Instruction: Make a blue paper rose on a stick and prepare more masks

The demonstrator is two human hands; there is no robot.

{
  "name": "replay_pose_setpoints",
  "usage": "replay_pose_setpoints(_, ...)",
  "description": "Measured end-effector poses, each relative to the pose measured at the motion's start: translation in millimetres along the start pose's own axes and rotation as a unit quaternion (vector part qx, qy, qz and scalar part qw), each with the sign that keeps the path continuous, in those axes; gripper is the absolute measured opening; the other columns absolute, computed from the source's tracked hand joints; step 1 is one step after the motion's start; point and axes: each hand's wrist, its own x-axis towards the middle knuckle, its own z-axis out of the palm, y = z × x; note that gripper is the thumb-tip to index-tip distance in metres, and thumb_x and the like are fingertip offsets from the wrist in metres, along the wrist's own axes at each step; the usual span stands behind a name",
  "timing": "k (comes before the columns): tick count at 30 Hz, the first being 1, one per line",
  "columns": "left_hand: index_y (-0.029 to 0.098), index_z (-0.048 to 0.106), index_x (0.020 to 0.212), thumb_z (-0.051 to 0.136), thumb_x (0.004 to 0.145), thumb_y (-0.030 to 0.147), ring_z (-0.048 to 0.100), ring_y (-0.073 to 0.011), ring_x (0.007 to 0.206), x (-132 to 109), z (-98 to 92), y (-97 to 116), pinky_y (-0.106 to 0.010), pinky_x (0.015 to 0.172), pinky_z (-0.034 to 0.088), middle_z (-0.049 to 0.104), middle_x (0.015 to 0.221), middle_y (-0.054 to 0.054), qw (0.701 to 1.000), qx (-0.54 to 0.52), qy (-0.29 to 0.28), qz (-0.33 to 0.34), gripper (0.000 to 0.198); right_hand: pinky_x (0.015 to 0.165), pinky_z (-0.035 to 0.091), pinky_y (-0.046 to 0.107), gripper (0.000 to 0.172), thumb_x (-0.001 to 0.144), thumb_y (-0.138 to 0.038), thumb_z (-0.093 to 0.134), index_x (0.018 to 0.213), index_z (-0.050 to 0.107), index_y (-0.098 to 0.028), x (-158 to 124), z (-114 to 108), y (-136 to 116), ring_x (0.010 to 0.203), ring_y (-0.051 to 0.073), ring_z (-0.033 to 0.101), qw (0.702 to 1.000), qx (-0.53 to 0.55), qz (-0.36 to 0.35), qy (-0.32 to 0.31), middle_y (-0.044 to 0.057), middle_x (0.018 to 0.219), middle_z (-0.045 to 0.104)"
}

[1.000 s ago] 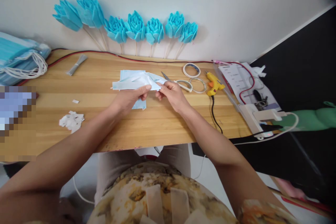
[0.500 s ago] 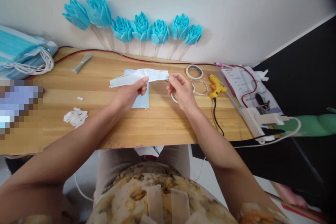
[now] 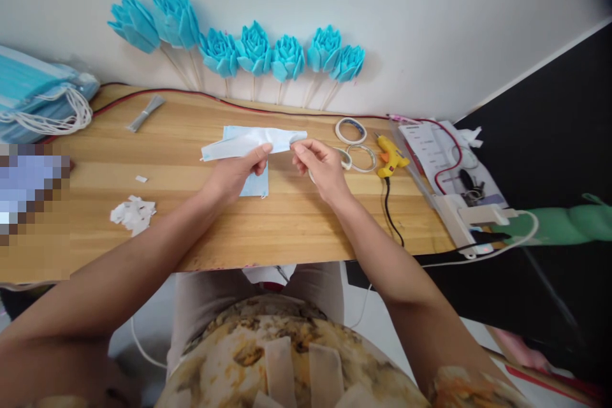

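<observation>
A pale blue-and-white face mask (image 3: 234, 145), folded into a long strip, is stretched out above the table. Its middle is pinched between the thumb and fingers of my left hand (image 3: 239, 171). My right hand (image 3: 321, 169) has its fingertips pressed together at the lower edge of the strip, near its right end. Under the strip lies another light blue mask (image 3: 255, 187) flat on the wood, partly covered by my left hand. Rolls of tape (image 3: 362, 158) sit just beyond my right hand, one of them partly hidden by it.
Several blue flowers on sticks (image 3: 253, 50) lean on the wall. Stacked masks (image 3: 38, 92) lie at the left, white scraps (image 3: 134, 213) nearer me. To the right are a yellow glue gun (image 3: 392, 156), its cord, a power strip (image 3: 459, 220) and papers (image 3: 440, 153).
My right hand has slid left along the strip, from its right end to the lower edge. My left hand keeps its pinch. The whole view has shifted slightly.
</observation>
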Motion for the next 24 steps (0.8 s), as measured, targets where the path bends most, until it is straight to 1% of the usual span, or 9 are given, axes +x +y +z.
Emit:
replay_pose_setpoints(4, 0.022, 0.053, 0.050, 0.075, 0.089, 0.049, 0.046, -0.0174, 0.062, -5.5, 0.6, 6.4, -0.032, 0.067, 0.042, 0.052, 0.058, -0.002, 0.997, 0.070, -0.002, 0.008, 0.052, 0.056, 0.044, 0.023, 0.042, 0.084, -0.063, 0.075, 0.077, 0.067, -0.022, -0.1, 0.5, 0.7, 0.059, 0.009, 0.051, 1.000, -0.018, -0.004, -0.003, -0.003, 0.069, 0.063)
replay_pose_setpoints(6, 0.021, 0.053, 0.050, 0.075, 0.088, 0.046, 0.047, -0.0171, 0.062, -7.7, 1.5, 10.5, -0.031, 0.068, 0.043, 0.053, 0.058, -0.002, 0.996, 0.091, -0.006, 0.002, 0.050, 0.057, 0.044, 0.024, 0.043, 0.084, -0.063, 0.075, 0.074, 0.064, -0.022, 0.4, 0.3, 1.7, 0.058, 0.009, 0.050, 1.000, -0.030, -0.005, -0.004, -0.003, 0.068, 0.063)
replay_pose_setpoints(8, 0.021, 0.054, 0.050, 0.073, 0.090, 0.044, 0.048, -0.0163, 0.061, -8.3, 1.9, 11.9, -0.030, 0.069, 0.044, 0.053, 0.058, -0.002, 0.995, 0.099, -0.008, 0.005, 0.050, 0.057, 0.044, 0.024, 0.044, 0.085, -0.062, 0.075, 0.073, 0.063, -0.022, 1.0, -0.1, 3.0, 0.057, 0.009, 0.050, 0.999, -0.034, -0.005, -0.004, -0.003, 0.067, 0.063)
replay_pose_setpoints(10, 0.021, 0.056, 0.052, 0.068, 0.095, 0.047, 0.049, -0.0156, 0.059, -6.8, 1.4, 9.4, -0.030, 0.067, 0.044, 0.053, 0.058, -0.002, 0.996, 0.083, -0.012, 0.022, 0.051, 0.057, 0.043, 0.024, 0.045, 0.085, -0.064, 0.074, 0.074, 0.062, -0.022, 1.7, -0.5, 3.9, 0.057, 0.009, 0.049, 0.999, -0.033, -0.005, -0.003, -0.003, 0.067, 0.062)
replay_pose_setpoints(13, 0.020, 0.059, 0.060, 0.061, 0.099, 0.053, 0.051, -0.0150, 0.058, -2.5, -0.7, 1.4, -0.030, 0.062, 0.043, 0.058, 0.062, -0.003, 0.999, 0.014, -0.018, 0.049, 0.051, 0.056, 0.043, 0.023, 0.047, 0.085, -0.066, 0.073, 0.074, 0.061, -0.022, 2.4, -1.3, 3.7, 0.057, 0.009, 0.050, 1.000, -0.028, 0.000, 0.007, -0.003, 0.067, 0.062)
replay_pose_setpoints(15, 0.020, 0.061, 0.066, 0.061, 0.099, 0.054, 0.053, -0.0147, 0.058, 0.0, -2.1, -2.6, -0.029, 0.059, 0.043, 0.061, 0.065, -0.004, 0.998, -0.025, -0.014, 0.055, 0.047, 0.055, 0.043, 0.023, 0.047, 0.085, -0.066, 0.073, 0.074, 0.060, -0.022, 2.8, -1.6, 2.8, 0.057, 0.008, 0.049, 1.000, -0.024, 0.005, 0.018, -0.003, 0.067, 0.062)
replay_pose_setpoints(19, 0.020, 0.061, 0.071, 0.062, 0.100, 0.051, 0.055, -0.0144, 0.058, 1.0, -2.6, -1.8, -0.028, 0.057, 0.044, 0.063, 0.066, -0.004, 0.997, -0.058, -0.009, 0.057, 0.043, 0.053, 0.041, 0.023, 0.048, 0.083, -0.066, 0.074, 0.073, 0.057, -0.022, 3.7, -1.7, 0.6, 0.054, 0.008, 0.047, 0.999, -0.014, 0.002, 0.035, -0.004, 0.064, 0.060)
replay_pose_setpoints(24, 0.019, 0.061, 0.072, 0.062, 0.101, 0.052, 0.054, -0.0131, 0.058, -2.0, 0.5, 4.8, -0.028, 0.058, 0.046, 0.063, 0.067, -0.004, 0.997, -0.074, 0.002, 0.029, 0.043, 0.052, 0.040, 0.022, 0.048, 0.085, -0.065, 0.073, 0.071, 0.055, -0.023, 4.5, -1.0, -0.3, 0.054, 0.007, 0.046, 0.999, -0.015, 0.003, 0.051, -0.005, 0.064, 0.059)
